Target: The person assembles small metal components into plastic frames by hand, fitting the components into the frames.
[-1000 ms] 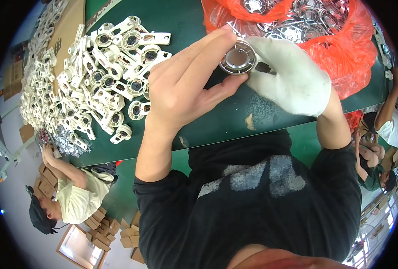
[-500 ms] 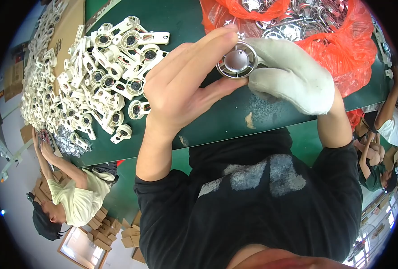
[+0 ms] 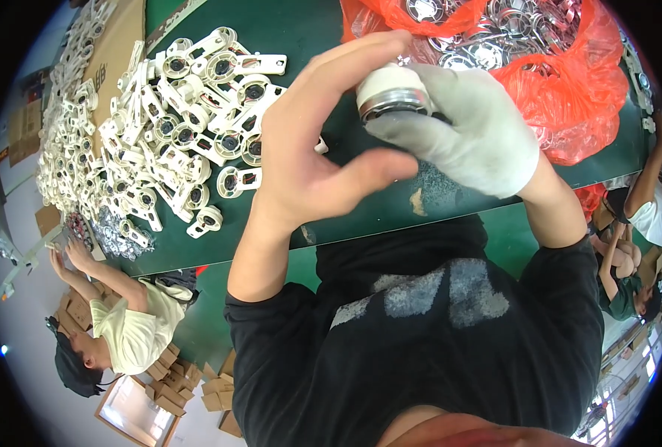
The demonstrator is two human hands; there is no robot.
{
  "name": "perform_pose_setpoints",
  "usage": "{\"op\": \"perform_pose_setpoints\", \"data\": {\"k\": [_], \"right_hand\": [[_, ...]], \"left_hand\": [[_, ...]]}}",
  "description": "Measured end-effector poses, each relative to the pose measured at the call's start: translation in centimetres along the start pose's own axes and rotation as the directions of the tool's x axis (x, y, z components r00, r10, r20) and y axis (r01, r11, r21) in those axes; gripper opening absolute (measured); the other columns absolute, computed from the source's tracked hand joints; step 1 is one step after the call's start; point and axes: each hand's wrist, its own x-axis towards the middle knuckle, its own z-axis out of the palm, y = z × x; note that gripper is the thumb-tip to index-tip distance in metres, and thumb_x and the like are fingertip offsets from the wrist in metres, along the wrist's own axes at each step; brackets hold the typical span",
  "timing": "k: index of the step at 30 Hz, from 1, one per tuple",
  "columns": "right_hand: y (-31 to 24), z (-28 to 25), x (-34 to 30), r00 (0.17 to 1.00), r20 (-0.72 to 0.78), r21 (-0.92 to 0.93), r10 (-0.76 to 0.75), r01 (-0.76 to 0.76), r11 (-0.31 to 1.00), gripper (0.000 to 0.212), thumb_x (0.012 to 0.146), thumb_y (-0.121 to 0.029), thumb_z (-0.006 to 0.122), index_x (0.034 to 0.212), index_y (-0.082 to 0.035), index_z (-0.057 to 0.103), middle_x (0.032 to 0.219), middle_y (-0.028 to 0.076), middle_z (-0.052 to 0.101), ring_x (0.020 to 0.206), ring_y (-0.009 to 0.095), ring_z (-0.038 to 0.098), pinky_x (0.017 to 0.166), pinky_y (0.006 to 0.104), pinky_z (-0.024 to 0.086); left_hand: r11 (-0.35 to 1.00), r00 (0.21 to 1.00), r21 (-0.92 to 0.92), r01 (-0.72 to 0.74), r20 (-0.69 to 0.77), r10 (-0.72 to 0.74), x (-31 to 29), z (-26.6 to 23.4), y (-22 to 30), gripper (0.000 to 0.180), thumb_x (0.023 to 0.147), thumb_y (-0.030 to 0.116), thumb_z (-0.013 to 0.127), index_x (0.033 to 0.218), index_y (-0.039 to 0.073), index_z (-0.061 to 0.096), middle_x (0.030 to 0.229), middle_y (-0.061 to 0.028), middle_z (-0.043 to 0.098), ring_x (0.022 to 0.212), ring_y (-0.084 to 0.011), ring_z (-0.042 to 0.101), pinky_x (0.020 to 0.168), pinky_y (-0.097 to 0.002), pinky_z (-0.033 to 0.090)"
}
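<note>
In front of me my gloved right hand (image 3: 465, 127) grips a round cream fan housing (image 3: 392, 91) with a shiny silver ring on its lower side. The glove's thumb lies under the ring, and its fingers wrap the far side. My bare left hand (image 3: 320, 141) curves around the left of the housing, thumb and fingers spread apart. Its fingertips are close above the housing; whether they touch it I cannot tell. Beneath both hands is the dark green table (image 3: 308, 212).
A large heap of cream fan housings (image 3: 174, 127) covers the table's left. An orange-red plastic bag (image 3: 569, 104) holding silver rings (image 3: 487, 52) lies at the far right. A co-worker in a pale yellow shirt (image 3: 141, 328) works at the left edge; others are at the far right.
The housing has tipped, so its silver spoked face has turned from facing me to facing downward. My left thumb has come off it and the left hand has opened.
</note>
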Motion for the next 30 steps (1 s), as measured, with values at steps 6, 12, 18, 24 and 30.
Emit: {"op": "perform_pose_setpoints", "data": {"k": [6,12,18,24,30], "right_hand": [[1.3,1.0,0.0,0.882,-0.173,-0.570,-0.438,0.273,0.775,0.026,0.090,-0.036,0.076,0.106,-0.015,0.073,0.074,0.009,0.071,0.068,0.030,0.072,0.061,0.0399,0.057],[-0.3,0.6,0.0,0.977,-0.188,-0.429,-0.104,0.014,0.903,0.041,0.085,-0.046,0.078,0.112,-0.015,0.073,0.071,0.009,0.070,0.069,0.029,0.073,0.063,0.0401,0.057],[1.3,0.2,-0.1,0.926,-0.252,-0.365,-0.280,0.177,0.914,0.037,0.087,-0.025,0.078,0.118,-0.007,0.069,0.077,0.007,0.071,0.069,0.020,0.069,0.065,0.0326,0.055],[1.1,-0.2,0.0,0.910,-0.236,-0.343,-0.341,0.250,0.905,0.030,0.091,-0.030,0.074,0.111,-0.008,0.070,0.076,0.008,0.071,0.071,0.026,0.071,0.066,0.0375,0.055],[1.2,-0.1,0.0,0.926,-0.240,-0.383,-0.291,0.185,0.905,0.031,0.094,-0.034,0.069,0.112,-0.009,0.071,0.078,0.009,0.072,0.076,0.029,0.073,0.068,0.0399,0.056]], "left_hand": [[0.971,0.986,-0.172,0.164,0.023,-0.162,-0.3,0.4,0.5,0.036,0.084,0.003,0.080,0.117,-0.006,0.071,0.124,-0.0178,0.072,0.114,-0.0236,0.070,0.100,-0.0337,0.053],[0.926,0.929,0.119,0.358,0.053,-0.366,2.3,-2.4,1.3,0.018,0.087,0.006,0.080,0.104,0.001,0.079,0.100,-0.0016,0.066,0.087,-0.0092,0.065,0.073,-0.0229,0.051],[0.748,0.763,0.158,0.645,-0.203,-0.614,9.0,-12.9,-1.8,0.034,0.101,0.014,0.065,0.130,-0.004,0.058,0.115,-0.0089,0.070,0.100,-0.0152,0.068,0.088,-0.0270,0.054],[0.653,0.908,0.722,0.231,0.082,-0.412,5.9,-14.7,-0.8,0.039,0.096,0.008,0.065,0.134,0.007,0.063,0.134,-0.0089,0.068,0.127,-0.0239,0.063,0.108,-0.0351,0.048],[0.337,0.920,0.941,-0.046,0.172,-0.353,1.8,-13.3,-1.1,0.046,0.080,0.013,0.082,0.123,0.006,0.067,0.118,-0.0156,0.071,0.126,-0.0364,0.057,0.106,-0.0448,0.046]]}}
